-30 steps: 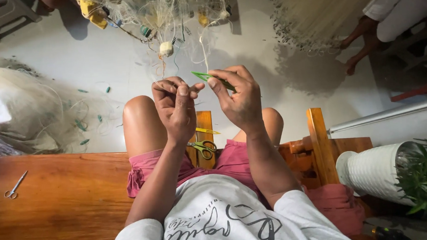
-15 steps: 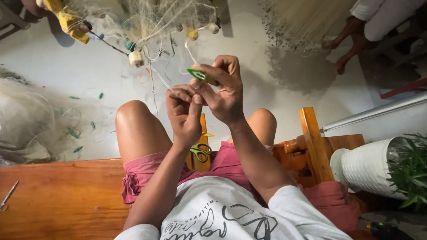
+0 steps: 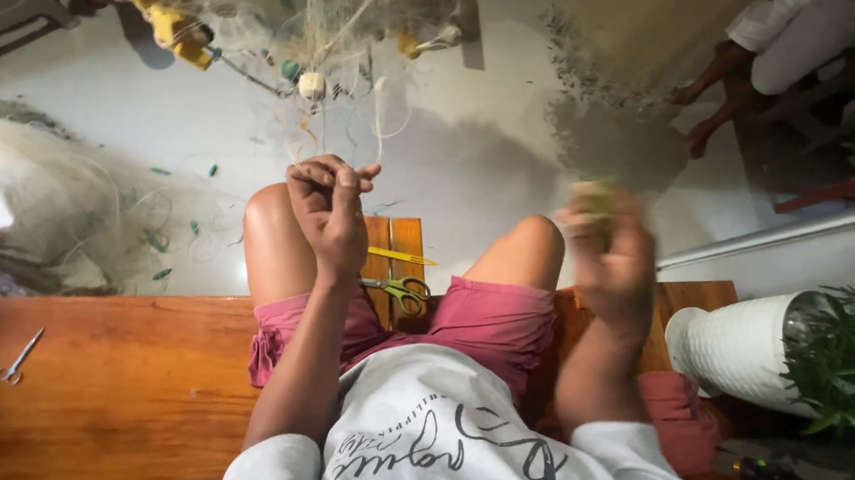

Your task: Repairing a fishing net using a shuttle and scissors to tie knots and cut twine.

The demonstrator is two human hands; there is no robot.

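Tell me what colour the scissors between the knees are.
Green-handled scissors, seen in the head view.

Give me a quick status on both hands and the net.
Left hand pinching fishing net strands. Right hand blurred, gripping a green tool. Scissors on the bench between the knees.

Home net-mending spot: fishing net with floats hung overhead, net heap on pale floor, wooden bench, scissors near bench's left edge, potted plant.

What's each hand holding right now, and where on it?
Left hand pinches the net's pale strands at their lower end. Right hand grips a blurred green tool; where exactly cannot be told.
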